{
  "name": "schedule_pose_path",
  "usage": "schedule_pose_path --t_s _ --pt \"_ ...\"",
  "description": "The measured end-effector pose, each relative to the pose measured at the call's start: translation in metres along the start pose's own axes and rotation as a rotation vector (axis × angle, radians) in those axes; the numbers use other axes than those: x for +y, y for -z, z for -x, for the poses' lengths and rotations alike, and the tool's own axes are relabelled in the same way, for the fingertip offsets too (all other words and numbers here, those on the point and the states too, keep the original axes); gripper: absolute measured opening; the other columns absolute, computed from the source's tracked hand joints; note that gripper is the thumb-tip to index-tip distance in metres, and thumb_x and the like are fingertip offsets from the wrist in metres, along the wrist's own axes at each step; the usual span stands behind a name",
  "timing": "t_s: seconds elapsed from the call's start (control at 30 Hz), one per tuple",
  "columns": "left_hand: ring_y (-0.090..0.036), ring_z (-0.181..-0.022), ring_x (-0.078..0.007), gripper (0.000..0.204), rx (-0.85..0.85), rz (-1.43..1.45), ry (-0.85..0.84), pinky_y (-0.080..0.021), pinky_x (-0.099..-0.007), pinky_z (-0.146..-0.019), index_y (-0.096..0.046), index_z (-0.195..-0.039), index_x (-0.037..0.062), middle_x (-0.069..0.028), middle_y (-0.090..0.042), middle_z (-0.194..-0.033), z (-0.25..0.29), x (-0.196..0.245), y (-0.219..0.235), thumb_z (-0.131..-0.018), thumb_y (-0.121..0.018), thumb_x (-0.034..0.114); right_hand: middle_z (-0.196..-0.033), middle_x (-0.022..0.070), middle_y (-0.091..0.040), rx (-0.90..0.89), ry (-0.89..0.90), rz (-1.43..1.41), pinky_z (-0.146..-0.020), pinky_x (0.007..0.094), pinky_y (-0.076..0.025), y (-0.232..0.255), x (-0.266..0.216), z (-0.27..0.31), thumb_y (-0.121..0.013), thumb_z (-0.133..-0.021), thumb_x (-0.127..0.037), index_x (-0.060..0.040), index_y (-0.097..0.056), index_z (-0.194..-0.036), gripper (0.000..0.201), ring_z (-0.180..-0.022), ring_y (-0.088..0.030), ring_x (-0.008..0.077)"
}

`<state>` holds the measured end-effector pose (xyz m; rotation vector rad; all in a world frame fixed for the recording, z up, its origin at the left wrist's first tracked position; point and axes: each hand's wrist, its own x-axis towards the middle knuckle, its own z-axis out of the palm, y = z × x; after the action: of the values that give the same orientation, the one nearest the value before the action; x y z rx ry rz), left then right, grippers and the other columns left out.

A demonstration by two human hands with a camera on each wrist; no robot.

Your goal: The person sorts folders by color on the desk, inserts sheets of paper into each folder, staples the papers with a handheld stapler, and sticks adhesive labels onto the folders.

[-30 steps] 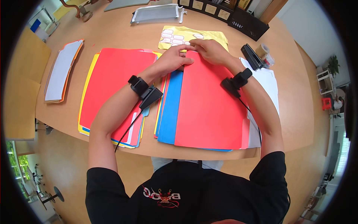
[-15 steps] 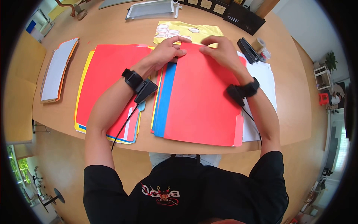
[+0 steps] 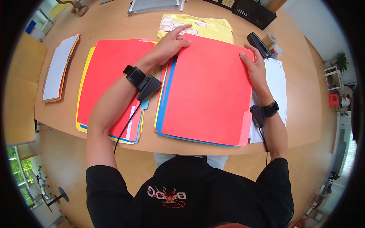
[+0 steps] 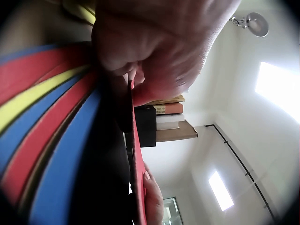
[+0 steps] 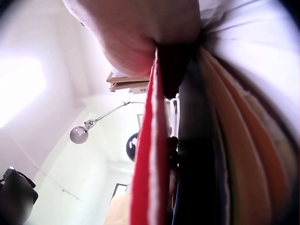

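A red file folder (image 3: 213,87) spans both hands over a stack of coloured folders. My left hand (image 3: 171,47) pinches it near the top left corner, thumb on the front, index finger reaching past the corner. With the thumb in front and fingers behind, my right hand (image 3: 256,70) grips its upper right edge. In the left wrist view, a dark gap parts the red folder (image 4: 139,164) from the blue folder (image 4: 65,173) on the fanned stack. Brown and orange sheets (image 5: 243,140) lie beneath it in the right wrist view.
Another folder pile topped by a red folder (image 3: 118,76) lies left. White sheets (image 3: 276,83) lie right, below a black hole punch (image 3: 259,45) and tape roll (image 3: 269,39). Behind are a yellow envelope (image 3: 222,28) and black organizer (image 3: 254,13). A narrow paper stack (image 3: 57,72) is far left.
My right hand has moved from the top edge, beside the left hand, rightward and down to the folder's right edge. The left hand stays at the top left corner.
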<state>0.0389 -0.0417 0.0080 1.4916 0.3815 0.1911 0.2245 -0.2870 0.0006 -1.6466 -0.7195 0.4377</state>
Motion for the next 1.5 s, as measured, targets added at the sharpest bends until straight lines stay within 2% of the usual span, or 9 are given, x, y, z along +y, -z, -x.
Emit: schedule_pose_path --t_s 0.4,0.57,0.8,0.93,1.0,1.2,1.27,1.33,1.5 --pt "-0.061 -0.089 -0.0081 0.041 -0.016 -0.239 -0.084 -0.05 -0.0248 -0.079 -0.053 -0.137 0.0064 -0.0015 -0.063 -0.098 -0.003 0.008 -0.004 -0.097 -0.061 0.012 -0.097 0.0061 -0.069 -0.02 -0.002 -0.123 -0.077 0.0227 -0.054 0.005 0.008 -0.002 -0.064 -0.098 -0.023 0.0011 -0.057 -0.121 0.034 -0.086 -0.067 0.0101" --pt "-0.061 -0.096 -0.008 0.046 0.035 -0.297 -0.117 -0.051 -0.0242 -0.082 -0.051 -0.137 0.0062 0.0 -0.061 -0.102 0.032 0.084 0.004 -0.095 -0.065 0.017 -0.097 0.0046 -0.07 0.106 -0.068 -0.482 -0.073 0.0221 -0.054 0.0 0.004 0.007 -0.051 -0.105 -0.03 0.0014 -0.063 -0.112 0.034 -0.083 -0.066 0.0087" --pt "-0.064 -0.107 -0.016 0.045 0.366 -0.224 -0.134 -0.05 -0.0296 -0.093 -0.054 -0.136 0.002 -0.0058 -0.065 -0.121 0.104 0.133 0.125 -0.097 -0.064 0.022 -0.088 0.0011 -0.067 0.154 -0.022 -0.141 -0.068 0.0199 -0.048 0.0 0.007 0.004 -0.067 -0.096 -0.026 -0.0028 -0.068 -0.104 0.025 -0.076 -0.059 0.0059" --pt "-0.061 -0.115 -0.0169 0.054 0.681 -0.414 0.212 -0.049 -0.0302 -0.096 -0.048 -0.142 -0.0009 -0.0132 -0.062 -0.131 0.133 0.092 0.188 -0.096 -0.065 0.022 -0.086 -0.0004 -0.066 0.162 0.138 0.041 -0.076 0.0227 -0.046 0.001 0.014 0.002 -0.073 -0.089 -0.024 -0.0038 -0.07 -0.103 0.025 -0.081 -0.057 0.0071" --pt "-0.062 -0.113 -0.0187 0.059 0.666 -0.436 0.134 -0.05 -0.0336 -0.094 -0.049 -0.142 -0.0012 -0.0153 -0.063 -0.129 0.136 0.013 0.289 -0.094 -0.069 0.027 -0.092 0.0025 -0.067 0.079 0.125 0.144 -0.078 0.0246 -0.048 0.001 0.014 0.002 -0.075 -0.086 -0.023 -0.0031 -0.07 -0.104 0.028 -0.084 -0.06 0.0104" --pt "-0.063 -0.11 -0.0181 0.056 0.745 -1.377 0.044 -0.048 -0.0293 -0.095 -0.053 -0.137 -0.0018 -0.014 -0.065 -0.122 0.111 0.005 0.236 -0.093 -0.07 0.029 -0.118 0.0131 -0.063 0.039 0.323 0.565 -0.102 0.0398 -0.042 0.004 0.017 0.001 -0.079 -0.079 -0.031 -0.0044 -0.07 -0.108 0.041 -0.113 -0.055 0.0298" --pt "-0.066 -0.107 -0.0212 0.049 0.44 -0.951 -0.141 -0.052 -0.0329 -0.092 -0.061 -0.129 -0.0012 -0.0166 -0.069 -0.115 0.087 0.019 0.199 -0.093 -0.067 0.032 -0.12 0.0143 -0.063 0.052 0.344 0.614 -0.104 0.0412 -0.04 0.004 0.017 0.0 -0.08 -0.078 -0.034 -0.0054 -0.07 -0.111 0.044 -0.116 -0.053 0.032" --pt "-0.065 -0.107 -0.0191 0.047 0.217 -0.702 -0.001 -0.052 -0.0326 -0.092 -0.061 -0.129 -0.0037 -0.0142 -0.068 -0.116 0.073 0.056 0.109 -0.096 -0.064 0.029 -0.121 0.0155 -0.062 0.067 0.362 0.66 -0.106 0.0426 -0.038 0.002 0.018 -0.001 -0.08 -0.077 -0.036 -0.0064 -0.07 -0.113 0.048 -0.119 -0.051 0.0342" --pt "-0.065 -0.1 -0.0151 0.043 0.024 -0.401 0.039 -0.054 -0.0282 -0.088 -0.063 -0.122 -0.0061 -0.0105 -0.067 -0.116 0.013 0.045 0.027 -0.097 -0.064 0.028 -0.12 0.0168 -0.062 0.05 0.348 0.614 -0.105 0.042 -0.039 -0.002 0.004 0.007 -0.08 -0.077 -0.037 -0.0072 -0.067 -0.119 0.053 -0.118 -0.052 0.0344"
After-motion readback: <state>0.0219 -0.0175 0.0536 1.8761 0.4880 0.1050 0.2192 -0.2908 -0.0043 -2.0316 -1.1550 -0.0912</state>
